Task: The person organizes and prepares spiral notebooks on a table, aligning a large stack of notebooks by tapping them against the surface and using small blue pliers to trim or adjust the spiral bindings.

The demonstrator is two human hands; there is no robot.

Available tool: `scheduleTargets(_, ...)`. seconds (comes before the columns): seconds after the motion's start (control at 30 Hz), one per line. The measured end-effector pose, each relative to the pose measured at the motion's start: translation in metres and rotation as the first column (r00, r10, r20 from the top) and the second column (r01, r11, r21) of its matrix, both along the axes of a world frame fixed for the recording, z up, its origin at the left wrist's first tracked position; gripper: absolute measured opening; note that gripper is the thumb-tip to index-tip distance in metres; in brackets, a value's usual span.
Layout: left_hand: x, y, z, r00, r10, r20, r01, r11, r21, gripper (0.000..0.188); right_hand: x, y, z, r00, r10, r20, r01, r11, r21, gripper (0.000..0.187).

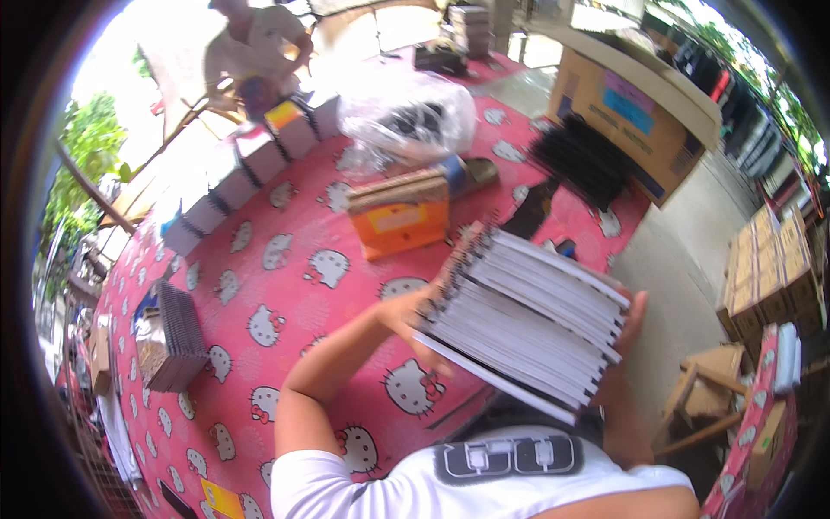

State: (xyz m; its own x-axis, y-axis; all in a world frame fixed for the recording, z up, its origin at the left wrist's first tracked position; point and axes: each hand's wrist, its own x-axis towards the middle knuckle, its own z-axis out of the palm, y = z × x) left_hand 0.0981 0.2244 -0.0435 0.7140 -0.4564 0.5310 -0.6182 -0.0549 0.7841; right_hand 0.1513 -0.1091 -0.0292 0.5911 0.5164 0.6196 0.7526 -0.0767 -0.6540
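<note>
A thick stack of spiral-bound notebooks (536, 316) is held up in front of my body, its white page edges facing up and black coils along its ends. My left hand (415, 318) grips the coil end on the left, fingers spread along that side. On the opposite end my right hand (636, 318) presses against the stack; only some of its fingers show, the rest being hidden behind the notebooks. Beyond the stack, an orange box (393, 227) with brown stacked edges on top stands on the pink cartoon-cat tablecloth (303, 346).
Rows of notebook stacks (238, 177) line the far left edge, with another stack (173, 337) nearer left. A clear plastic bag (406, 125), black coils (579, 160) and a large cardboard box (631, 112) lie beyond. A person (259, 52) sits at the far left. Cartons (765, 272) stand right.
</note>
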Motion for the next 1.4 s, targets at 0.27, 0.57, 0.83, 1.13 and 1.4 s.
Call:
scheduleTargets(0.27,-0.010,-0.025,0.029,0.997,-0.071,-0.013,0.067,0.977,-0.200,0.050,0.008,0.011,0.065,0.995,0.071,0.063,-0.081,0.981,0.174,0.124)
scheduleTargets(0.57,-0.011,-0.028,0.039,0.988,-0.081,-0.130,0.056,0.980,-0.190,0.057,0.017,0.071,0.168,0.636,0.735,0.235,-0.114,0.391,-0.913,0.115)
scheduleTargets(0.83,-0.016,-0.027,0.042,0.888,-0.112,-0.446,0.040,0.985,-0.168,0.124,0.009,0.076,0.167,0.682,0.716,0.152,-0.240,0.415,-0.878,0.114)
scheduleTargets(1.13,-0.021,-0.026,0.050,0.856,-0.134,-0.500,0.015,0.972,-0.234,0.123,0.018,0.094,0.166,0.710,0.704,0.013,-0.476,0.493,-0.728,0.113)
scheduleTargets(1.4,-0.011,-0.027,0.040,0.813,-0.155,-0.561,0.095,0.986,-0.135,0.109,0.022,0.081,0.163,0.738,0.668,0.092,-0.410,0.552,-0.726,0.111)
